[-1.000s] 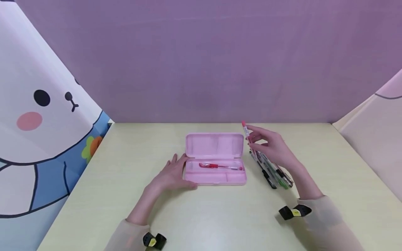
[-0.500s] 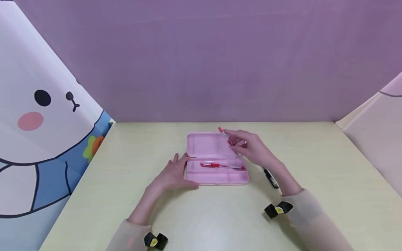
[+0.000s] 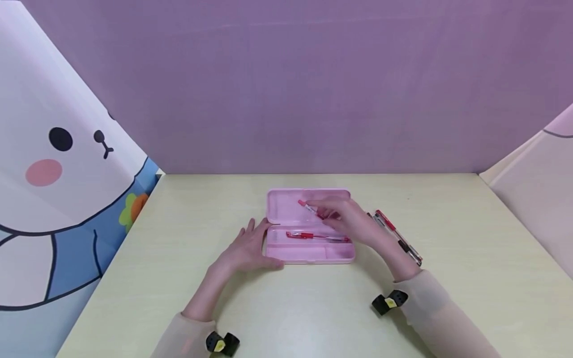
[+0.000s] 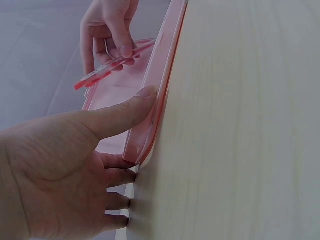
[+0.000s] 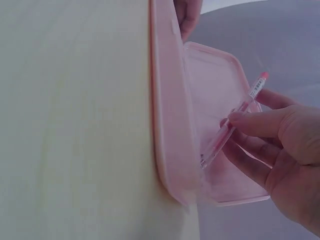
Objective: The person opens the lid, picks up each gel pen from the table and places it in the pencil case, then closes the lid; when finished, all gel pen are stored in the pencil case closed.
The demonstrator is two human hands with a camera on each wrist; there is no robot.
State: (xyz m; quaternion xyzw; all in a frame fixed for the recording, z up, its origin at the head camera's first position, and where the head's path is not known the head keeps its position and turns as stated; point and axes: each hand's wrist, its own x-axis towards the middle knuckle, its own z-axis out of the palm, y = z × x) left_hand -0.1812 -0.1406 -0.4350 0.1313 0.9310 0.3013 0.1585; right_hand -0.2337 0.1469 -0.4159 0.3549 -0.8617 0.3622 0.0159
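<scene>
An open pink pencil case [image 3: 295, 255] lies on the table with its lid [image 3: 286, 205] folded back. My left hand [image 3: 246, 251] holds its left end, thumb along the front wall and index finger at the far left corner. In the case's rear compartment lies a red gel pen [image 3: 306, 235]. Above the case, my right hand [image 3: 349, 217] pinches another pen [image 5: 257, 86], clear-barrelled with a pinkish-red end, between thumb and fingers. It slants, with its red end up and to the left in the head view and the other end low over the case.
Several pens [image 3: 388, 222], a red one among them, lie on the table to the right of the case, partly hidden by my right forearm. A purple backdrop [image 3: 313, 99] rises behind the table [image 3: 206, 209]. A cartoon-printed cloth [image 3: 80, 209] hangs on the left.
My right hand has carried the pen left from the pile to above the pencil case and lowered it, tilting it flatter. The left hand stays on the case.
</scene>
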